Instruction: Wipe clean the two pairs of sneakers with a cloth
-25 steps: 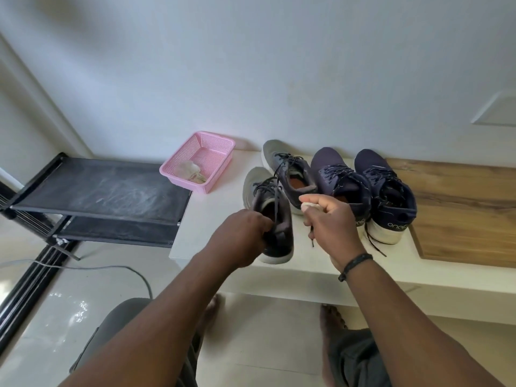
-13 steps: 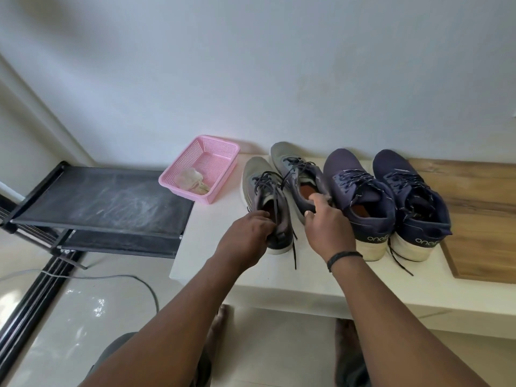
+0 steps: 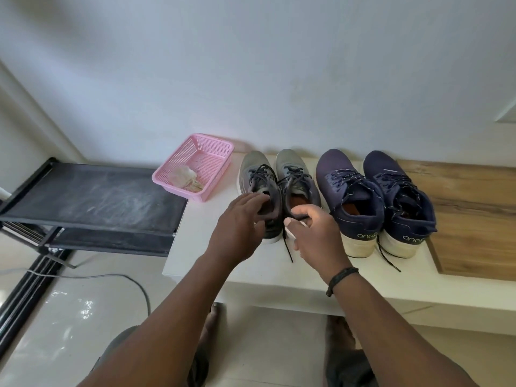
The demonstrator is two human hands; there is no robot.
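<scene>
Two grey sneakers stand side by side on the white bench [image 3: 201, 241], toes to the wall: the left one [image 3: 254, 169] and the right one [image 3: 290, 163]. My left hand [image 3: 240, 222] holds the left grey sneaker's heel, fingers over the collar and thumb behind it. Against the right grey sneaker's heel, my right hand [image 3: 315, 233] is curled round a small white cloth [image 3: 291, 234], of which only an edge shows. To the right stand two navy sneakers [image 3: 343, 174] [image 3: 391, 174], untouched, with laces trailing off their heels.
A pink mesh basket [image 3: 220, 143] holding a crumpled pale wad [image 3: 183, 175] sits at the bench's left end. A black shoe rack [image 3: 92, 196] adjoins the bench on the left. A wooden board [image 3: 474, 219] covers the bench's right part. A cable [image 3: 111, 276] lies on the tiled floor.
The left grey sneaker was lifted near the bench edge; it now stands back beside its pair. Both hands followed it toward the wall, and my left hand's grip has loosened.
</scene>
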